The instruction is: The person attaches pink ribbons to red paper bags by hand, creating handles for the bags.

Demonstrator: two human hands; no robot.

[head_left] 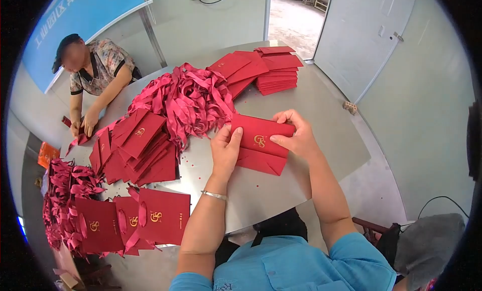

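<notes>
A flat, folded red paper bag [261, 140] with a gold logo is held between both of my hands above the table. My left hand [226, 148] grips its left edge, thumb on top, fingers hidden beneath. At the right side, my right hand [296, 134] pinches the bag with the thumb near the logo and the fingers at the upper corner. Beyond the bag lies a big heap of pink-red ribbons [186, 97]. A pile of red bags [138, 148] is left of my left forearm, and finished-looking bags with ribbon handles [163, 215] lie nearer the front.
Neatly stacked red bags [276, 72] stand at the table's far end. More ribboned bags [68, 200] are heaped at the left edge. Across the grey table [331, 125], a co-worker [103, 65] handles a red item. A dark cloth [432, 251] hangs at the lower right.
</notes>
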